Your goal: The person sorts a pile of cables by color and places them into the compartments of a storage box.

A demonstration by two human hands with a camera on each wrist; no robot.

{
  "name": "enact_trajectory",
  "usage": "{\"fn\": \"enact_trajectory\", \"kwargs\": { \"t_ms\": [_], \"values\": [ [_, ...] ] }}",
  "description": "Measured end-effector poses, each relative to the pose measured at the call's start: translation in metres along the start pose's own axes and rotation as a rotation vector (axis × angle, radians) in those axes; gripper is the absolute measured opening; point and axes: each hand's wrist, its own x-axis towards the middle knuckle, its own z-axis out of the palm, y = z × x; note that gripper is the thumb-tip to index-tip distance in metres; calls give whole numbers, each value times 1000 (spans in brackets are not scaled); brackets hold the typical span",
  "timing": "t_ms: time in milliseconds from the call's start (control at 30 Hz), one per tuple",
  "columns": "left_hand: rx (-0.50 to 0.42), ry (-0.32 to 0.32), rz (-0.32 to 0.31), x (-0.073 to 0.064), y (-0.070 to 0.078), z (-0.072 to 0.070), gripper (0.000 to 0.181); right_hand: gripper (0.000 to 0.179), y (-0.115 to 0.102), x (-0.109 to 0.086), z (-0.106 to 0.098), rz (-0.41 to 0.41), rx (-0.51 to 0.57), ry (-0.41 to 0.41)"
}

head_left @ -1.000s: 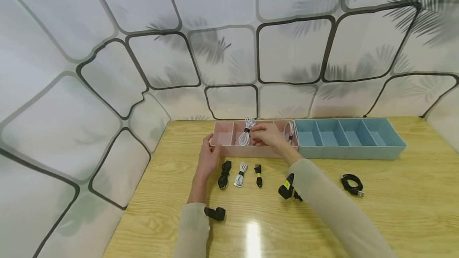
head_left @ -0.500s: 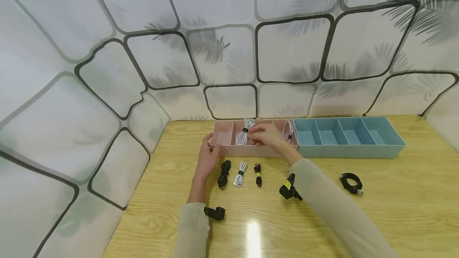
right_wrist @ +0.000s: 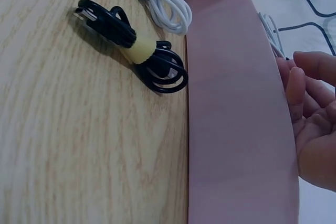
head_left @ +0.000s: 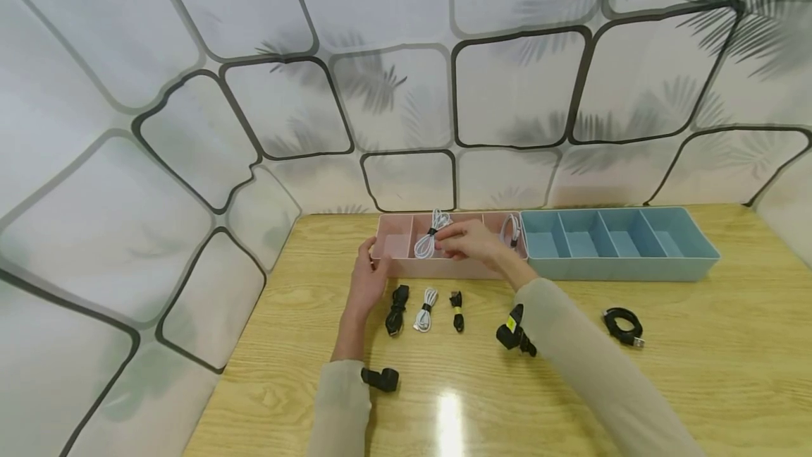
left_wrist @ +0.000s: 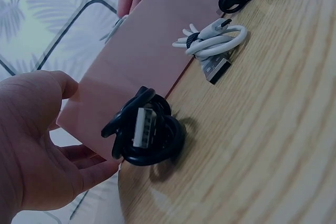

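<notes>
A pink divided box (head_left: 444,269) stands along the back of the table. My left hand (head_left: 368,281) grips its left end; in the left wrist view the thumb is at the rim and the fingers bend around the end wall. A coiled white cable (head_left: 426,245) with a black tie leans in the box's second compartment from the left, its upper end above the back rim. My right hand (head_left: 472,240) reaches over the front wall and pinches this cable near the tie. In the right wrist view the box wall (right_wrist: 236,108) partly hides these fingers.
In front of the box lie a black USB cable (head_left: 396,310), a white cable (head_left: 426,310) and a short black cable with a yellow band (head_left: 457,312). Another white cable (head_left: 511,231) sits in the pink box's right end. A blue divided box (head_left: 618,269) adjoins; a black cable (head_left: 624,326) lies right.
The white cable at my right fingertips has shifted slightly left, its lower loops tilting further left. My right hand has moved a little left with it. The left hand stays at the box's end.
</notes>
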Motion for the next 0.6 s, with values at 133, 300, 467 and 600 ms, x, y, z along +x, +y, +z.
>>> {"fn": "enact_trajectory", "kwargs": {
  "t_ms": [133,300,467,600],
  "values": [
    [-4,-3,9,0,0,0,55,31,-3,2,0,-34,-80,-32],
    [-6,-3,15,-1,2,0,54,29,-3,3,3,-85,-136,-34],
    [-4,-6,13,-1,1,0,54,29,-4,-2,4,-81,-87,30],
    [6,-2,7,-1,1,0,55,28,-3,-7,1,-48,21,116]
  ]
}}
